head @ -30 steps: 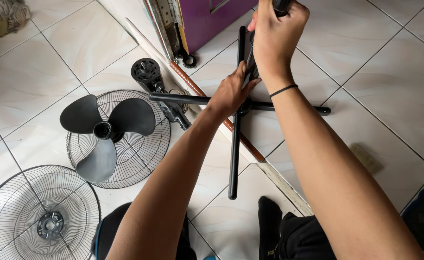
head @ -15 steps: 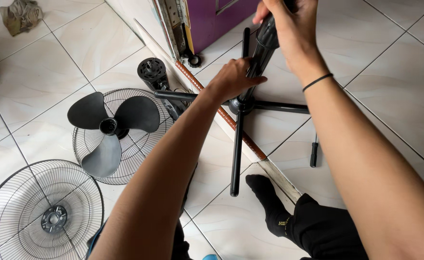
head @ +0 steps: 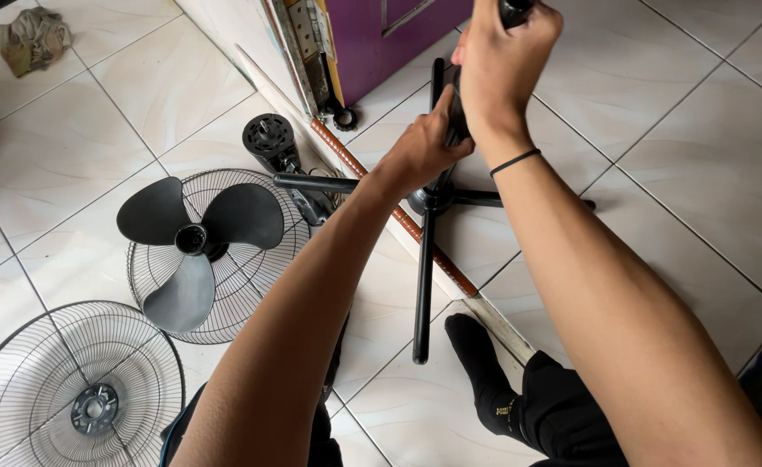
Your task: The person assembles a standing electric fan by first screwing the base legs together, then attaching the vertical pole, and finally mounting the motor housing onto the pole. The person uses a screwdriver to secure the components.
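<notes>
Hands grip the black pole (head: pixel 457 117): right hand (head: pixel 503 60) wrapped around its top, left hand (head: pixel 421 151) clasping just below, above the cross base (head: pixel 424 268).

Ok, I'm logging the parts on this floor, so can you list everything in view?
fan pole: 1, black, upright on cross base, gripped by both hands
cross base: 1, black, centre floor
fan blade: 1, black, on a grille
wire grilles: 2, dark, left floor
motor: 1, black, by door
door: 1, purple, top
rag: 1, beige, top left
left hand: low on pole
right hand: higher on pole
</notes>
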